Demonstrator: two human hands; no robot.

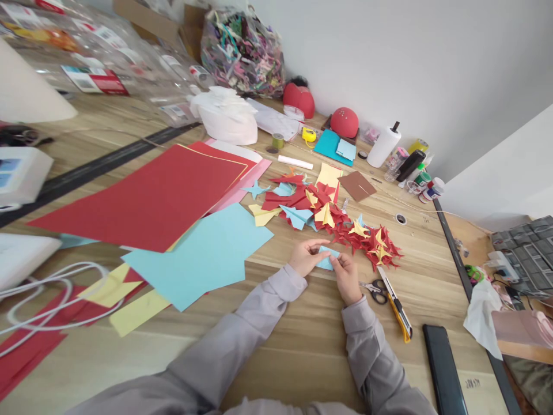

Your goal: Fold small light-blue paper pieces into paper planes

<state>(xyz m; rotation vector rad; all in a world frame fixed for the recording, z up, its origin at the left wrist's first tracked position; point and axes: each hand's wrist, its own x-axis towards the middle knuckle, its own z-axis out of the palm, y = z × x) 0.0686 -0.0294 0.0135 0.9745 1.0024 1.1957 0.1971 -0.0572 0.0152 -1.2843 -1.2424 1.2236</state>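
Light-blue paper, a small piece, sits between both hands at centre of frame, just right of the middle and below the folded pile. Left hand pinches its left side, thumb toward the near face; right hand grips its right side between thumb and fingers. Both closed on it, neither free. Step in hand looks like folding or creasing; exact fold too small to tell. Next move seems to call for edges lined up, then thumb pressure along the crease, one hand steadying.

Pile of folded red, yellow and blue shapes lies just beyond the hands, running toward the right. Scissors and yellow-and-black utility knife lie right of the right hand. Large blue sheet is left of centre, partly under a big red sheet.

Writing: dark marks on the tabletop, lower right, not reliably legible. Red-and-white label on clear plastic, upper left: unreadable. White device, left edge, has a bluish display, text too blurred. Labelled white jar, upper right: no brand can be made out.
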